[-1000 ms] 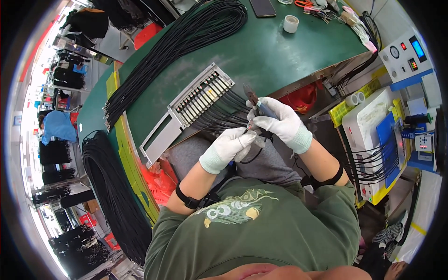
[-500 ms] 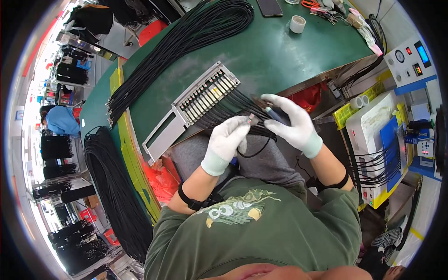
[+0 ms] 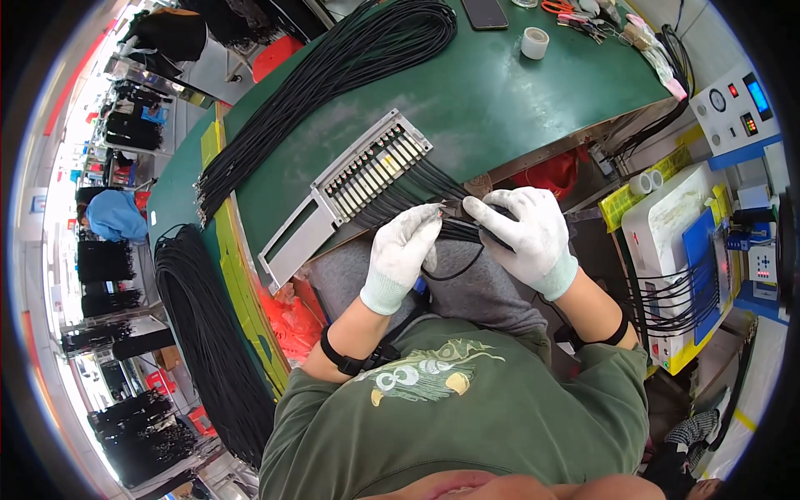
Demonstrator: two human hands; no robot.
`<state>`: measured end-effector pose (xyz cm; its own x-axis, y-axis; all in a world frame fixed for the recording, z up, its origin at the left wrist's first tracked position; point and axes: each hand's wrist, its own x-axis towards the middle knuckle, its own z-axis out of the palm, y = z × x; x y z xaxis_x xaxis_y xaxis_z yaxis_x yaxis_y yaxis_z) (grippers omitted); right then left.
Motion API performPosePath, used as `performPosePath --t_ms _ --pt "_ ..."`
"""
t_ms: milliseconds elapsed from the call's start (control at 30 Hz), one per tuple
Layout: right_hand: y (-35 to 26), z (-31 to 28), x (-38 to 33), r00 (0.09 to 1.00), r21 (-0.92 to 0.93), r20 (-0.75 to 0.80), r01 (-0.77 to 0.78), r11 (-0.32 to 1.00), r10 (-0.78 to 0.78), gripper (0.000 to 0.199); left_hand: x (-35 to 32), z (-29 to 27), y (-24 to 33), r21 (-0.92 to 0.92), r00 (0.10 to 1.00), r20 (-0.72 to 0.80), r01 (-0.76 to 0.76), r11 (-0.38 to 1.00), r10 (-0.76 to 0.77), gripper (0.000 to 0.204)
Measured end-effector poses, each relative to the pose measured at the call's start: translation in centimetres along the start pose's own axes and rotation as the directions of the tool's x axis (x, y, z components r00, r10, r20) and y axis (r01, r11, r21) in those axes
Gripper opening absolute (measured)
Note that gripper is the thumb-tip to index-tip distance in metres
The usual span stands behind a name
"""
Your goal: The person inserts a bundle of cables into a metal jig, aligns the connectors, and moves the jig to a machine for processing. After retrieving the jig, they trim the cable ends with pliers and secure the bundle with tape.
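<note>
Both hands in white knit gloves, just off the near edge of the green-topped desk [image 3: 517, 100]. Left hand [image 3: 402, 254] has its fingers closed in a pinch on the ends of a bundle of thin black cables [image 3: 417, 190]; right hand [image 3: 527, 235] curls around the same bundle just beside it, fingers gripping the wires, w/ fingertips of both hands nearly touching. The cables fan back from the hands to a grey metal comb-like fixture w/ a row of slots [image 3: 367, 171], lying at a slant on the desk edge. One loose black wire loops down below the hands over the lap. Behind the fixture a long thick bunch of black cords [image 3: 333, 75] runs diagonally across the desk. Far side: small white tape roll [image 3: 534, 42], dark phone [image 3: 484, 12]. Another heavy black cable bundle [image 3: 204, 333] hangs off the desk's left side
</note>
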<state>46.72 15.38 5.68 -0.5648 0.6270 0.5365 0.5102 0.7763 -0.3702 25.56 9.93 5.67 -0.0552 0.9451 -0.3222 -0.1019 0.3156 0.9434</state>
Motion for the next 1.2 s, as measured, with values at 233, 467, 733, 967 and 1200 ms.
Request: performPosePath --t_ms 233,467,733,967,1200 --pt "0.1 0.4 -0.5 1.0 -0.023 0.018 0.007 1.0 -0.007 0.061 -0.1 0.4 0.1 0.049 0.998 -0.028 -0.051 0.998 0.052 0.029" --pt "0.7 0.9 -1.0 0.986 0.278 0.109 -0.149 0.949 0.123 0.055 -0.2 0.5 0.3 0.051 0.998 -0.025 -0.049 0.997 0.05 0.03" --pt "2.0 -2.6 0.3 0.99 0.085 0.13 0.044 0.995 -0.055 0.051 0.2 -0.7 2.5 0.111 0.99 0.109 0.079 0.991 -0.091 0.028" --pt "2.4 -2.7 1.2 0.961 -0.049 0.168 0.231 0.972 -0.22 0.053 0.4 -1.6 2.0 0.458 0.975 0.211 -0.041 0.888 -0.064 0.028" --pt "2.9 -2.1 1.3 0.941 -0.061 0.165 0.31 0.949 -0.296 0.053 0.3 -1.5 3.0 0.538 0.965 0.26 -0.129 0.833 -0.018 0.028"
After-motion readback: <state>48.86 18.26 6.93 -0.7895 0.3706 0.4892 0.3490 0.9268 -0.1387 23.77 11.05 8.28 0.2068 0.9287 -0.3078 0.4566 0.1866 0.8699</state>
